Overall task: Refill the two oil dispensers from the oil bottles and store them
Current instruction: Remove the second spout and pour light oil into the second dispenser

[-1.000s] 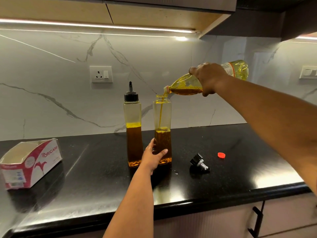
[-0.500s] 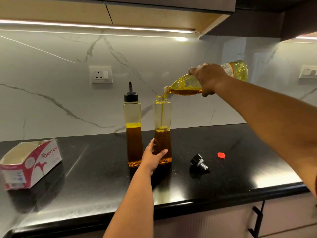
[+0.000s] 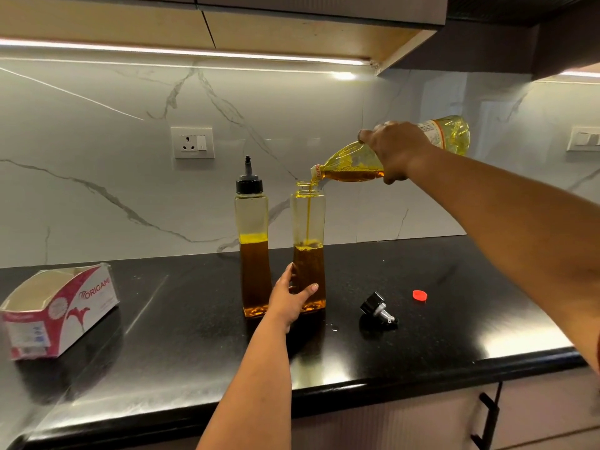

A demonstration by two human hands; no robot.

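Two tall clear oil dispensers stand side by side on the black counter. The left dispenser wears its black spout cap and is about half full. The right dispenser has no cap. My left hand grips its lower part. My right hand holds a yellow oil bottle tipped almost level, its mouth over the open neck. A thin stream of oil runs down into the dispenser. The black spout cap lies on its side to the right, with a small red bottle cap beyond it.
An open pink and white cardboard box sits at the counter's left. The black counter ends at a front edge above drawers with a black handle. A wall socket is on the marble backsplash, under overhead cabinets.
The oil level in the right dispenser has crept up slightly. Both hands and the tipped bottle have stayed where they were.
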